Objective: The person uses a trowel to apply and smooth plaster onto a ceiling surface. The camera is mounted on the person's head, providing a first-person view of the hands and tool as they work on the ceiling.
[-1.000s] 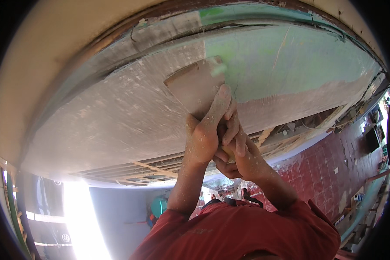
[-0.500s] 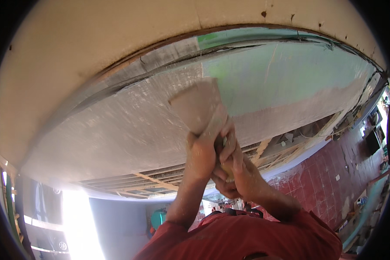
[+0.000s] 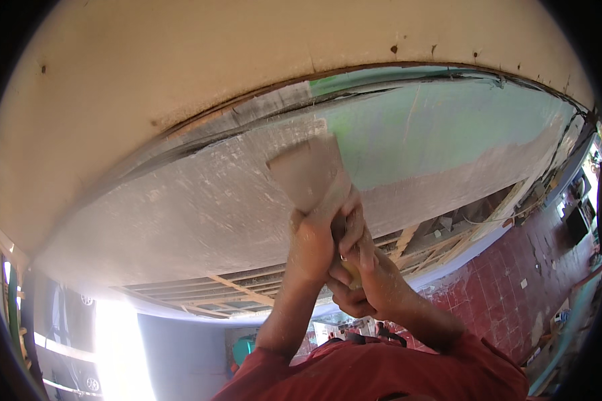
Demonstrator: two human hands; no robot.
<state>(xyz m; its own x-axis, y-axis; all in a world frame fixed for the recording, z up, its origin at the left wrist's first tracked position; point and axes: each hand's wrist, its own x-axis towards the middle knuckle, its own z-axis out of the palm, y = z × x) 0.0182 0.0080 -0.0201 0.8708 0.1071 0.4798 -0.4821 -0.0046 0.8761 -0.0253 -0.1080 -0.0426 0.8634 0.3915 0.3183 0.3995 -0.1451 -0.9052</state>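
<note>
A wide, flat scraper (image 3: 306, 175) lies with its broad blade against the wall, at the border between bare grey plaster (image 3: 180, 214) and green paint (image 3: 441, 134). My left hand (image 3: 314, 234) is wrapped round the scraper's neck, close below the blade. Lower down, my right hand (image 3: 361, 267) grips the yellowish handle, which shows only partly between the fingers. The two hands touch each other. Dust coats the blade and the skin, and the blade's far edge is slightly blurred.
A cream panel (image 3: 214, 53) with a dark, ragged edge crosses the top of the view. Wooden slats (image 3: 241, 284) show in an open frame below the plaster. Red floor tiles (image 3: 481, 281) lie at the right, bright daylight (image 3: 120, 347) at the lower left.
The wall sits slightly lower in the view. Beside the blade's far edge, the grey patch reaches a little further right into the green paint. Both hands keep their grip on the scraper.
</note>
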